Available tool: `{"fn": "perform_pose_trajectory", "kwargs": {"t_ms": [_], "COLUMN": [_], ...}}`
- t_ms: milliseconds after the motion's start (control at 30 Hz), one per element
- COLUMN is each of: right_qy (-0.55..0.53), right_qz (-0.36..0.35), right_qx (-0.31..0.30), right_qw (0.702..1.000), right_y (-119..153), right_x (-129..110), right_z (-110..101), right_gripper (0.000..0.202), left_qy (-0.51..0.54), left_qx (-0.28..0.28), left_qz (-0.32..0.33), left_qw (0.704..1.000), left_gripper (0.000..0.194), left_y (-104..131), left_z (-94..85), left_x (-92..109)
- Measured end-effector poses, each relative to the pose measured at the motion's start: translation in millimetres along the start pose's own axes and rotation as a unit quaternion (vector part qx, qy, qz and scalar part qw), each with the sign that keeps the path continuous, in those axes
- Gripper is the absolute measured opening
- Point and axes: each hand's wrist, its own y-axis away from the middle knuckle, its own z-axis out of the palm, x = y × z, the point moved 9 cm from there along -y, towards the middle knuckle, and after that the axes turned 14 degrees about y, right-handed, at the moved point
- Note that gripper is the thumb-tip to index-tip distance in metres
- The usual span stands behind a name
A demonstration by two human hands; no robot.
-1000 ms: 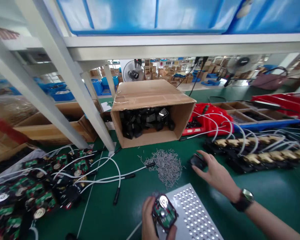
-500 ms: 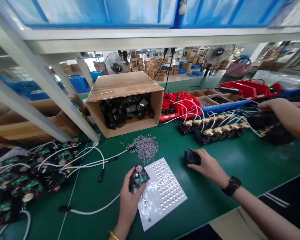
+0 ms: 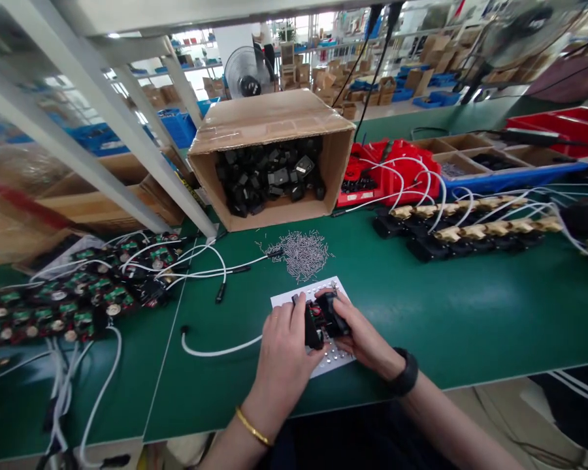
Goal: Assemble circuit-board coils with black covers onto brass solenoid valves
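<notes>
My left hand [image 3: 284, 343] is closed around a black housing [image 3: 312, 329] with a circuit board and red wires inside. A white cable [image 3: 220, 353] with a black plug runs left from under that hand. In my right hand [image 3: 367, 339] is a black plastic cover [image 3: 334, 314], held close against the housing's open side; whether they touch I cannot tell. Both parts are above a white sheet [image 3: 280, 298] with rows of small round silvery pieces, partly hidden by the hands. Just beyond lies a pile of small metal pins or screws [image 3: 304, 256].
A cardboard box [image 3: 269, 124] of black covers lies on its side behind the pile. At left are several open circuit-board units [image 3: 83, 307] with white cables. Rows of black units with brass fittings [image 3: 475, 233], a red bin [image 3: 406, 173] and a blue divided tray [image 3: 509, 179] stand right.
My hands have come together over the sheet, the right one bringing the cover leftward to the housing. The housing has turned on its side. The view has tilted down; the other person's arm is out of view.
</notes>
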Motion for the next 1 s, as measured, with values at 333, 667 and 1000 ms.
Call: {"fn": "perform_pose_trajectory", "kwargs": {"t_ms": [333, 667, 1000], "right_qy": [0.185, 0.141, 0.372], "right_qz": [-0.101, -0.055, -0.201], "right_qx": [-0.046, -0.093, 0.020], "right_qw": [0.976, 0.984, 0.906], "right_y": [3, 2, 7], "right_x": [-19, -7, -46], "right_z": [2, 2, 21], "right_gripper": [0.044, 0.047, 0.039], "left_qy": [0.007, -0.017, 0.116], "left_qx": [-0.033, -0.034, -0.006], "left_qz": [0.004, 0.003, -0.007], "left_qw": [0.999, 0.999, 0.993], "left_gripper": [0.092, 0.092, 0.093], "left_y": [-5, -6, -11], "left_z": [0.3, 0.5, -3.2], "left_x": [-2, 1, -12]}}
